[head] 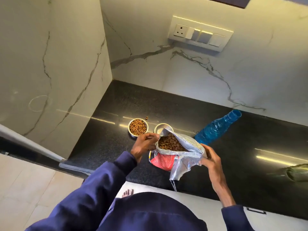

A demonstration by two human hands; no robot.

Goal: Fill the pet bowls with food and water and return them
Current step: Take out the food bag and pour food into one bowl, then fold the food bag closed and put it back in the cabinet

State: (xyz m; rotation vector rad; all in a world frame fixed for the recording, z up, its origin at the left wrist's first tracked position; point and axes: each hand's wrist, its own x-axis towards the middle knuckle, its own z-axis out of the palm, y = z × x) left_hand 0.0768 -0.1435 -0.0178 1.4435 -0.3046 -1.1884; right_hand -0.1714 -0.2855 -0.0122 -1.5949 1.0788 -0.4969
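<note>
— Hands first: how many, and what are they doing?
— Two, both coming out of dark blue sleeves [100, 180]. The right hand [210, 160] has thumb and fingers closed round the crumpled foil at the right side of the pet food bag [181, 152]. The left hand [145, 145] is curled up tight against the left rim of the bag's mouth. Whether it pinches the foil or holds kibble, I cannot tell.
— And the bag itself?
— One bag, red outside and silver inside. It stands on the black granite counter [108, 139] near the front edge, with its mouth spread wide and brown kibble showing inside.
— Bowls?
— Two steel bowls just beyond the bag, side by side toward the counter's left end. The left bowl [138, 127] is full of kibble. The right bowl [162, 127] is half hidden behind the bag's rim, so I cannot make out what is in it.
— Anything spilled?
— A couple of loose kibble pieces [146, 117] on the counter just behind the full bowl.
— Further back?
— One blue plastic bottle [216, 128] with no cap, right of the bowls, its top toward the counter's back edge. Behind it, on the marble wall, is one switch panel [200, 33] with a socket at its left end.
</note>
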